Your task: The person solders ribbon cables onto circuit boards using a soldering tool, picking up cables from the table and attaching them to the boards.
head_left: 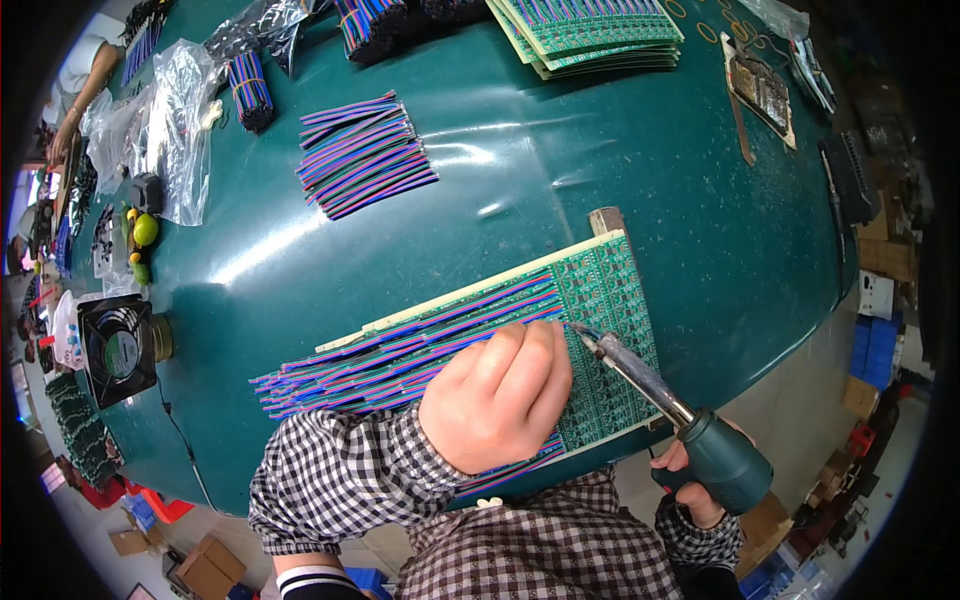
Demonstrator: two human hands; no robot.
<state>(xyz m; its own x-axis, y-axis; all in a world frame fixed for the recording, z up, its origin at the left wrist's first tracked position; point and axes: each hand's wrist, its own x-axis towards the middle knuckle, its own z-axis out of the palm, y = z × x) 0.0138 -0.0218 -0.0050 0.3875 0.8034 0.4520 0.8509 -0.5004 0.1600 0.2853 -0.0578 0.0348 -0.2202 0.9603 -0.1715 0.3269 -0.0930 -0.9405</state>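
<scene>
A green circuit board panel (pixel 610 290) lies tilted in front of me, with several rows of small parts. Flat multicoloured wires (pixel 400 345) in blue, red, green and black run from its middle toward the left. My left hand (pixel 500 395) is closed in a pinch over a wire at the row where the wires meet the panel; the fingers cover most of that wire. In my right hand (pixel 700 480) is a soldering iron (pixel 725 460) with a thick dark green handle. Its metal tip points up and left, right beside my left fingertips.
Loose wires (pixel 365 155) lie in a pile beyond the panel. A tied wire bundle (pixel 250 90), plastic bags (pixel 180 130) and a black fan (pixel 118 350) stand at left. Stacked panels (pixel 600 35) sit at the back; a worn solder tray (pixel 760 95) is far right. Another person's arm (pixel 85 95) shows far left.
</scene>
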